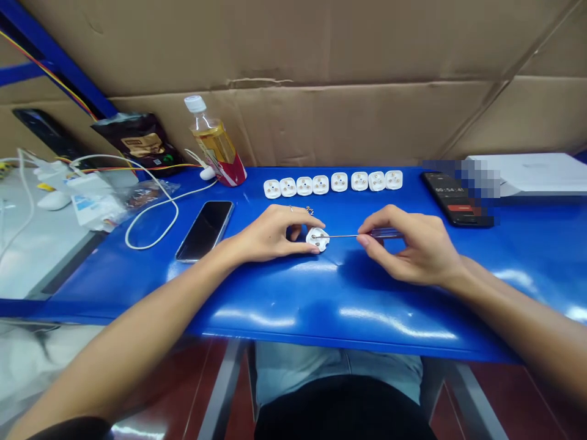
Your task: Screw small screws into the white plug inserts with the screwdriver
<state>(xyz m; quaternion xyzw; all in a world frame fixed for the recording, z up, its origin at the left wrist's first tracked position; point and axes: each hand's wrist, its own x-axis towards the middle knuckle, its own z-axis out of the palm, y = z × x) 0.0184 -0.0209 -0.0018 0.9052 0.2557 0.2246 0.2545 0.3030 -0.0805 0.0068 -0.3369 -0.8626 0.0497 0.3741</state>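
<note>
My left hand (270, 234) grips a small white round plug part (318, 239) and holds it against the blue table (284, 299). My right hand (413, 244) pinches a thin screwdriver (362, 234) with a clear blue handle. Its metal tip touches the top of the white part. Behind my hands, several matching white plug parts (333, 182) with brass contacts lie in a row.
A dark phone (205, 230) lies left of my left hand, beside a looped white cable (153, 211). A drink bottle (215, 143) leans at the back left. Another phone (456, 198) showing a timer and a white box (532, 173) sit at the right. A cardboard wall (321, 79) stands behind.
</note>
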